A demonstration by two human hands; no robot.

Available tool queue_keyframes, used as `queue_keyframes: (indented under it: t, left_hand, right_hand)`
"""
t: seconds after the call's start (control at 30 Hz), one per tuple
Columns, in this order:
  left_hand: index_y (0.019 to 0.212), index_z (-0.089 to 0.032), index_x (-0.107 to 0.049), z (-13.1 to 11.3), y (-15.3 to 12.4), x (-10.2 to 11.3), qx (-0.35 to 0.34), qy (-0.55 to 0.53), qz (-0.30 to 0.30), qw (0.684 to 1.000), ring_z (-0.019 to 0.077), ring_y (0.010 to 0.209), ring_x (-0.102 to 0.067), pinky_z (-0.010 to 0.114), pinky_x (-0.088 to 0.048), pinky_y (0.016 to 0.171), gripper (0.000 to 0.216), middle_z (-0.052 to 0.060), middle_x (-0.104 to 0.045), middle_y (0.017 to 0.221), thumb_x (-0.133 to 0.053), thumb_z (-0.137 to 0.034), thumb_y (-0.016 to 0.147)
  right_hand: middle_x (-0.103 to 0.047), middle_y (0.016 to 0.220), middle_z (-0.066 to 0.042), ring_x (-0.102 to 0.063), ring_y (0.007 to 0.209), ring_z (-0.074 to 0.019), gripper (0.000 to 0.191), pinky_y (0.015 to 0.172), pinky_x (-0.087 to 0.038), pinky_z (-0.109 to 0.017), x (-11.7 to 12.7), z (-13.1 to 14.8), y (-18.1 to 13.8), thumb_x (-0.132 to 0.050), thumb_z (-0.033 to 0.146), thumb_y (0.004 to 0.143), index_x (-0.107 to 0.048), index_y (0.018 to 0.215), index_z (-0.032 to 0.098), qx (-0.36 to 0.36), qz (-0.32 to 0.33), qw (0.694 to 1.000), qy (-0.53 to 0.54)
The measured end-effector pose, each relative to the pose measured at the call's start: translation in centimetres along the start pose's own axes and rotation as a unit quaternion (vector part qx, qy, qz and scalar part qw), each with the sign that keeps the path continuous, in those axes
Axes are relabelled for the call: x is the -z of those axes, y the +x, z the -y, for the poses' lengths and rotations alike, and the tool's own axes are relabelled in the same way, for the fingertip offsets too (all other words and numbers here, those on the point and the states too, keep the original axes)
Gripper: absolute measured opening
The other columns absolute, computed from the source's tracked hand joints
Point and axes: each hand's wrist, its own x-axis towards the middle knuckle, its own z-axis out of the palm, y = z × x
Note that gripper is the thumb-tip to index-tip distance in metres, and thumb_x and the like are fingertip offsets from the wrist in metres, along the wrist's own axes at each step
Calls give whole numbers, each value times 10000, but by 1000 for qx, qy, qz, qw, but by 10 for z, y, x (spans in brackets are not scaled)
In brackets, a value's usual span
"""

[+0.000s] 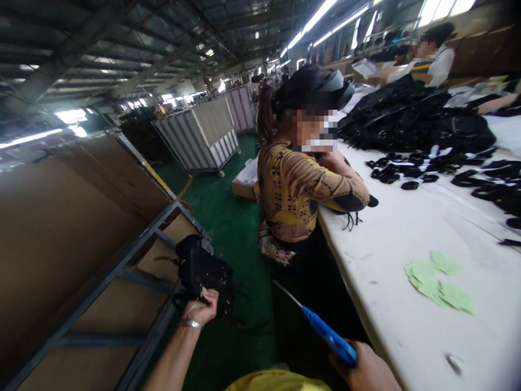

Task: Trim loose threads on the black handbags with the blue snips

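Small black fabric bag (204,270), soft and crumpled, with loose straps hanging from it, held out low over the green floor (228,228) beside a grey metal-framed cart lined with brown cardboard (101,233). Left hand (202,308), a silver bangle at the wrist, fingers clamped on the bag's lower edge. Right hand (366,369), at the bottom edge of the view, fingers closed around a blue-handled tool with a thin metal shaft (325,331). To the right, a long white worktable (391,255) bearing pale green paper slips (439,282) and piles of black straps and bags (423,141). A seated co-worker in a yellow patterned top (301,190) leans on the table's edge. Factory hall with strip lighting overhead.
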Motion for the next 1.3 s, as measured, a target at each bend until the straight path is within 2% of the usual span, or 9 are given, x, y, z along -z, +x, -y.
queue_keyframes:
  t: [0.17,0.3,0.47,0.63,0.7,0.83,1.0,1.1,1.3]
  left_hand:
    - [660,-159,-395,9,-16,21,78,-10,32,996,22,355,-427,64,-350,353,311,-71,-413,515,-421,138,748]
    - [628,-176,-386,13,-23,30,136,-15,43,990,31,334,-395,70,-309,328,346,-65,-396,481,-430,81,855]
    - [604,-161,-443,18,-29,36,242,-94,108,960,38,371,-433,65,-334,355,351,-35,-440,483,-444,45,888]
    - [596,-162,-433,24,-29,44,288,-64,141,945,28,371,-421,56,-316,343,357,-33,-442,504,-448,0,914]
    - [584,-176,-406,27,-28,48,288,-38,143,946,28,355,-406,60,-305,329,392,-32,-431,487,-402,-48,954]
    - [578,-193,-372,32,-28,55,252,23,137,958,35,329,-415,55,-301,310,417,-27,-423,449,-361,-86,981]
    - [575,-222,-255,45,-31,56,201,137,82,967,37,271,-366,50,-242,264,435,-45,-363,400,-335,-74,977]
    - [580,-226,-232,50,-30,55,199,151,82,965,36,273,-373,53,-244,261,436,-36,-383,407,-325,-67,975]
    - [581,-213,-246,48,-26,57,211,170,95,958,30,296,-377,54,-237,263,428,-15,-439,455,-352,-70,971]
  right_hand:
    - [-749,879,-90,-706,857,-271,170,733,-480,-297,5,12,-2,-609,180,824,-759,895,213,81,63,995,7]
    - [-749,870,-100,-709,814,-263,241,664,-444,-297,12,25,-2,-506,176,896,-745,881,204,2,27,1000,6]
    - [-718,712,-26,-686,698,-208,121,604,-390,-262,23,46,-9,-609,190,801,-713,749,224,132,68,986,73]
    - [-727,744,-34,-698,750,-223,173,613,-364,-273,27,53,-13,-556,167,832,-710,780,229,93,35,994,47]
    - [-733,751,-34,-703,757,-230,153,610,-361,-273,26,52,-14,-591,140,780,-710,754,232,133,51,989,41]
    - [-747,790,-68,-716,807,-265,221,628,-373,-283,22,48,-17,-546,101,814,-729,787,222,63,22,998,9]
    - [-741,759,-51,-712,775,-258,171,611,-357,-279,19,50,-20,-596,112,770,-724,756,224,113,57,992,23]
    - [-750,780,-76,-720,792,-279,231,602,-339,-290,19,54,-19,-551,71,782,-733,779,214,68,33,997,-1]
    - [-751,758,-73,-727,767,-276,255,586,-329,-287,15,56,-18,-542,61,760,-740,773,222,92,31,995,-3]
